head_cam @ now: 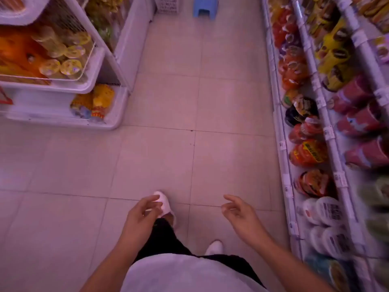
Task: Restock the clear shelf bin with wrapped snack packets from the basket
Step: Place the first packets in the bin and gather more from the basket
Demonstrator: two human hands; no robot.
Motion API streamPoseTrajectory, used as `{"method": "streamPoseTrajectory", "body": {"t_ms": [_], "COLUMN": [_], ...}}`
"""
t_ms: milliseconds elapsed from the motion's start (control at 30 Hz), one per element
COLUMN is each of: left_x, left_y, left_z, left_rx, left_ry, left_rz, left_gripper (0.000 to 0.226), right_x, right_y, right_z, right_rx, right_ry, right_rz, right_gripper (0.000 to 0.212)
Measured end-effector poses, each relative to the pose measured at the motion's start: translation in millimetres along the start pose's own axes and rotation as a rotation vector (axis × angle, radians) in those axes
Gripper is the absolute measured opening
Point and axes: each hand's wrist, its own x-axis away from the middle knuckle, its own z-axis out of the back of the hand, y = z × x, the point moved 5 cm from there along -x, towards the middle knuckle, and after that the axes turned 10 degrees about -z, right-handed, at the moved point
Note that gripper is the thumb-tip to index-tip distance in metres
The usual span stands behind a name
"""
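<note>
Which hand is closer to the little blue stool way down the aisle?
Left, but only just. The left hand hangs almost straight below the blue stool; the right hand sits further off to the side. Both are far from it.

A shop aisle runs from 6 o'clock toward 12 o'clock, floored with large pale square tiles (210,102) divided by thin dark grout lines. At 9 to 11 o'clock stands a white display rack (99,68) with a wire-fronted tier of yellow-lidded cups (63,57) and yellow packets (99,102) on its bottom level. From 1 to 5 o'clock, long white shelves (284,144) carry rows of colourful jars and tubs. At 12 o'clock sit a blue plastic stool (205,6) and a white lattice crate (168,5). The light is dim with a pinkish-purple cast.
</note>
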Motion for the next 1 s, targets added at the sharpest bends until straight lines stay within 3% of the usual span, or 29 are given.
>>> {"method": "streamPoseTrajectory", "body": {"t_ms": [200,433,767,1000], "left_x": [-109,-267,-471,-603], "left_y": [11,103,213,317], "left_z": [2,14,-12,-60], "left_rx": [-0.007,-0.04,-0.056,-0.045], "left_ry": [-0.078,-0.256,-0.196,-0.165], "left_rz": [0.068,-0.015,0.001,-0.019], "left_gripper": [0.03,0.03,0.027,0.03], "right_x": [-81,-166,-339,-473], "right_y": [-66,-201,-332,-443], "right_z": [-18,-13,26,103], "right_rx": [0.105,0.118,0.102,0.14], "right_ry": [-0.016,0.038,0.039,-0.043], "right_rz": [-0.078,-0.044,-0.058,-0.024], "right_gripper": [0.035,0.034,0.032,0.03]}}
